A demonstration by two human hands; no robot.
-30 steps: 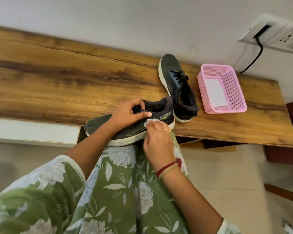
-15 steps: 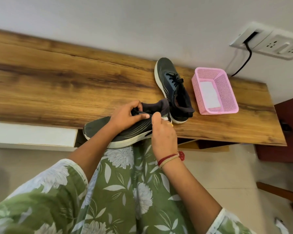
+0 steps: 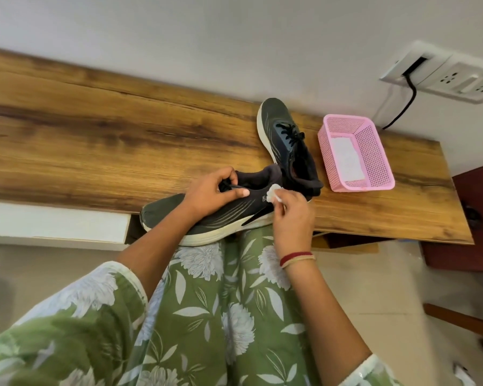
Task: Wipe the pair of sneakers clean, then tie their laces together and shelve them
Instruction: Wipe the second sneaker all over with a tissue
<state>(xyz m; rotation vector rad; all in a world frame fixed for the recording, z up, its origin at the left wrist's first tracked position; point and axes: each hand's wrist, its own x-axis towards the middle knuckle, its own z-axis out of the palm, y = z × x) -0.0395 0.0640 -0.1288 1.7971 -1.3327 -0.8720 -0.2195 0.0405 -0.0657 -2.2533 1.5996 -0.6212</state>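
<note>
A dark sneaker with a white sole lies on its side across my lap at the table's front edge, toe to the left. My left hand grips it at the laces and collar. My right hand pinches a small white wipe against the sneaker's side near the heel. The second dark sneaker stands on the wooden table, toe toward the wall, its heel just behind the first shoe.
A pink mesh basket with a white sheet inside sits right of the second sneaker. A wall socket panel with a black cable hangs above it. A dark red cabinet stands right of the table.
My right hand slid up over the heel half a second ago, hiding the wipe, and has come back down and right so the wipe shows again on the shoe's side.
</note>
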